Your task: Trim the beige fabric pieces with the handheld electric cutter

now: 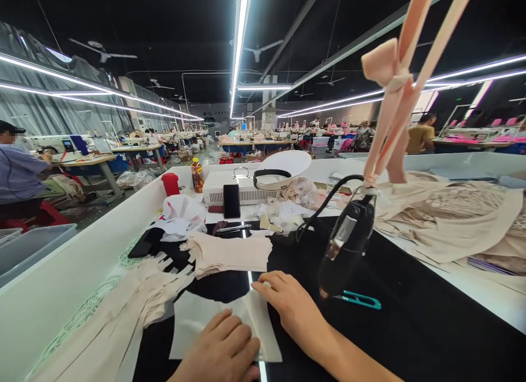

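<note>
A pale cream fabric piece (pixel 205 319) with a curved top edge lies on the black work surface in front of me. My left hand (pixel 226 346) rests on its lower part, fingers laid over the cloth and slightly bent. At the upper right corner, my right hand (pixel 293 308) has its fingers curled in against the fabric edge; the fingertips are partly hidden. Just beyond lies a stack of beige fabric pieces (pixel 232 253). To the left, long beige fabric strips (pixel 119 311) are heaped.
A black hand-held device (pixel 349 242) hangs from pink cloth straps (pixel 394 97) at right, beside turquoise thread snips (pixel 361 300). Behind stand a phone (pixel 231 201), a white box (pixel 217 187), a bottle (pixel 197 175) and plastic bags. Beige garment pieces (pixel 452 217) cover the right side.
</note>
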Motion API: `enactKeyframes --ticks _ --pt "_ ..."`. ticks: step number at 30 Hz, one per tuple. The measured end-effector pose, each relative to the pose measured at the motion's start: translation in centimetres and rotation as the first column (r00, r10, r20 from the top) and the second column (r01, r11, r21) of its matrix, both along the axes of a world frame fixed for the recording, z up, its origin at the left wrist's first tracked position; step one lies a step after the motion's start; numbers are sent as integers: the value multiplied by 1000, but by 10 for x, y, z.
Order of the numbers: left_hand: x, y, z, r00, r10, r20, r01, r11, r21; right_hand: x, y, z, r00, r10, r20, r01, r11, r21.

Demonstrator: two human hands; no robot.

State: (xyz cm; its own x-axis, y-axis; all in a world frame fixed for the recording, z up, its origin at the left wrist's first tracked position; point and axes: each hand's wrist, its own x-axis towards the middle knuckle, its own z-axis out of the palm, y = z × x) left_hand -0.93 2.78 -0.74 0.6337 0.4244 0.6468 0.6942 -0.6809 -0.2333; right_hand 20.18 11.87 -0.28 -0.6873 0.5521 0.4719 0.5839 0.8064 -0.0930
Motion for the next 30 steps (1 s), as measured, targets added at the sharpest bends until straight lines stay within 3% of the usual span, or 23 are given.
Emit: enactKeyframes --ticks 6,12,16,18,21,23,25,26,27,30 --pt "-15 -12 4 998 63 -26 -66 987 -144 -5 -4 -5 999 -20 47 15 993 120" --pt "-38 -33 9 959 233 -163 -256 957 -138 -8 -7 0 1000 -25 8 23 975 223" --pt "-40 -35 13 951 262 -164 -284 950 -133 3 -31 24 992 111 -64 -87 951 298" --pt "-34 -34 16 967 223 -120 -240 959 -154 19 -45 42 957 240 -163 -150 889 433" --pt "-19 -30 18 988 148 -33 -151 962 -228 49 -53 69 903 252 -349 20 785 619" --pt "-7 -26 18 995 100 24 -89 955 -282 64 -46 81 799 111 -591 246 837 489" --pt "5 -21 18 996 61 64 -37 946 -322 70 -32 87 562 8 -827 361 897 254" --pt "11 -19 18 996 42 78 -13 942 -334 70 -24 89 456 -28 -889 323 936 136" --pt "17 -16 18 996 23 88 9 939 -344 69 -17 88 398 -99 -912 248 969 3" --pt "30 -8 18 995 -16 98 52 928 -369 58 -2 85 366 -298 -882 23 950 -311"
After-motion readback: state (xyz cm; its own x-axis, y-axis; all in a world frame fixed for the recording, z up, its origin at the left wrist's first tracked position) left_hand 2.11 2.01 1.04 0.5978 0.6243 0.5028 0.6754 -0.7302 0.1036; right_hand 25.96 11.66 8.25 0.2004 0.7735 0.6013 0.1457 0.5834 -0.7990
